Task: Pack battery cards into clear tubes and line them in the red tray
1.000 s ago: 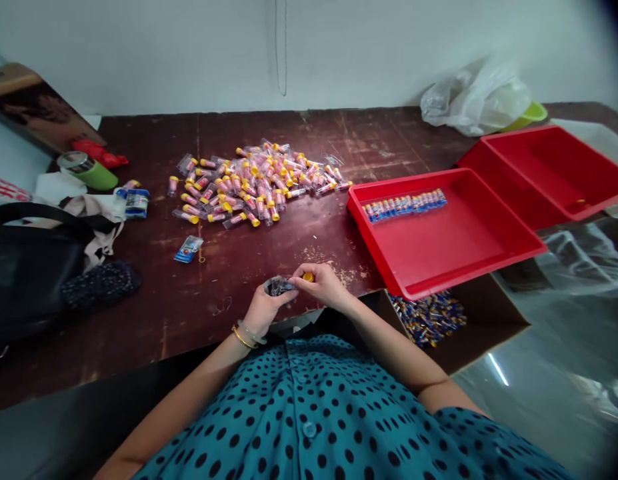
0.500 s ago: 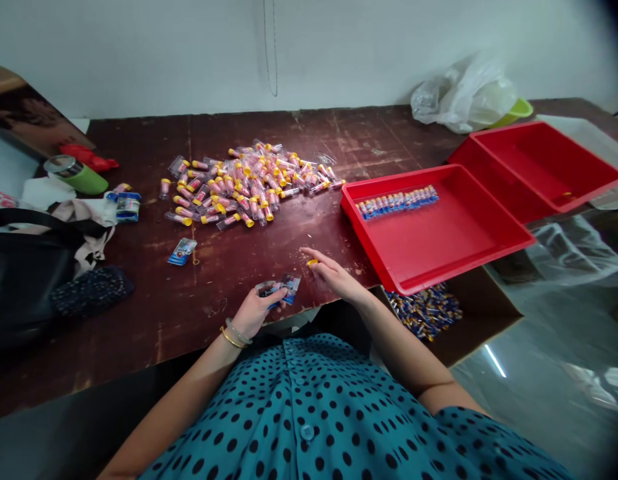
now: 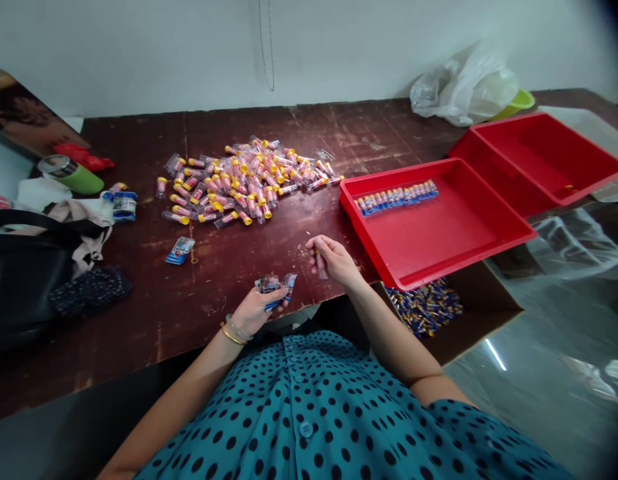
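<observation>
My left hand (image 3: pixel 256 308) is closed round a few small printed packets (image 3: pixel 276 285), held just above the near edge of the dark wooden table (image 3: pixel 199 293). A short way to the right, my right hand (image 3: pixel 333 259) pinches a small clear tube (image 3: pixel 321 263) over the table, beside the near red tray. A pile of clear tubes with yellow caps (image 3: pixel 239 180) lies in the middle of the table. The near red tray (image 3: pixel 499 245) holds a row of filled tubes (image 3: pixel 396 197) along its far side.
A second red tray (image 3: pixel 583 150) overlaps the first at the right. A cardboard box of small packets (image 3: pixel 429 307) sits below the table edge. A black bag (image 3: pixel 23 267), a green cup (image 3: pixel 71 175), loose packets (image 3: pixel 180 249) and a plastic bag (image 3: pixel 463 87) lie around.
My hands were together at the table edge; they have separated. The right hand moved up and right and now holds a clear tube. The left hand keeps the packets.
</observation>
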`<state>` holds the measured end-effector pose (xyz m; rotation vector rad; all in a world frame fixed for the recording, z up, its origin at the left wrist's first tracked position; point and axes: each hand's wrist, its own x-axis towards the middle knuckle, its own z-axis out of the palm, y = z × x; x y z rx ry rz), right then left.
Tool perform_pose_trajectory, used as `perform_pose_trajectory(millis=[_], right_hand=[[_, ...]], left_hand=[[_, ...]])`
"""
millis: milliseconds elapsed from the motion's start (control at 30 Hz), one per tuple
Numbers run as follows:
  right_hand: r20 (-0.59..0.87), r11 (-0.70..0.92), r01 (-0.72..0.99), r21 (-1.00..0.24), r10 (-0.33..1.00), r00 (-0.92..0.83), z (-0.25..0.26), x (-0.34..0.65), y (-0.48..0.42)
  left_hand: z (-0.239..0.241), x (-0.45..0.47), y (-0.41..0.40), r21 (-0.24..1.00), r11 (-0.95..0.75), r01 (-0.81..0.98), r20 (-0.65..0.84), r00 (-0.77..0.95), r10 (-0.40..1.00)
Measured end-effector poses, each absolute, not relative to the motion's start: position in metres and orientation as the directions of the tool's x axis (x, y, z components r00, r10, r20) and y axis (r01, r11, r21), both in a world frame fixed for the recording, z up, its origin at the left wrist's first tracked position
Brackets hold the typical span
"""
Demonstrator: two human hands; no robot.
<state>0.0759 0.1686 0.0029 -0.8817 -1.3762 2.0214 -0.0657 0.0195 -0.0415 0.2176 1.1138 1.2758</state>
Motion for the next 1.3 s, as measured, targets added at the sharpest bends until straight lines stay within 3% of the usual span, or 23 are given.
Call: perform_pose_trajectory(millis=[133,267,467,533,633,767,867,1100,1300], right_hand=[[-0.267,-0.317,0.058,-0.946,0.67,-0.693,0.002,0.079,0.166],[-0.24,-0.043,0.262,-0.964,0.565,-0.789,-0.003,0.078,0.153],[-0.145,0.149,0.278,-0.949,0.578,-0.803,-0.019,0.075,0.148],[-0.138,0.131,0.283,-0.95,0.638,-0.758,-0.02,0.079,0.157],[-0.182,-0.019,0.235,-0.972,0.695,-0.696,-0.015,0.089,0.173],[-0.212,-0.295,0.021,-0.955,0.634,-0.743,0.0,0.096,0.181],[-0.198,-0.414,-0.134,-0.9,0.664,-0.721,0.011,0.09,0.174],[-0.158,-0.391,-0.164,-0.906,0.67,-0.726,0.008,0.074,0.16],[-0.117,-0.24,-0.102,-0.965,0.749,-0.652,-0.003,0.076,0.154]], left_hand=[[-0.041,-0.071,0.017,0.66,0.358,-0.66,-0.549,-0.098,0.83],[-0.041,-0.072,0.018,0.684,0.365,-0.632,-0.518,-0.067,0.853],[-0.039,-0.065,0.022,0.762,0.305,-0.572,-0.47,-0.163,0.868],[-0.038,-0.068,0.022,0.766,0.31,-0.564,-0.471,-0.162,0.867],[-0.036,-0.073,0.02,0.753,0.353,-0.555,-0.486,-0.106,0.868],[-0.037,-0.077,0.018,0.726,0.376,-0.577,-0.504,-0.073,0.861],[-0.04,-0.075,0.019,0.739,0.37,-0.563,-0.49,-0.072,0.869],[-0.042,-0.075,0.02,0.721,0.38,-0.579,-0.483,-0.027,0.875],[-0.035,-0.066,0.024,0.699,0.365,-0.615,-0.477,-0.02,0.879]])
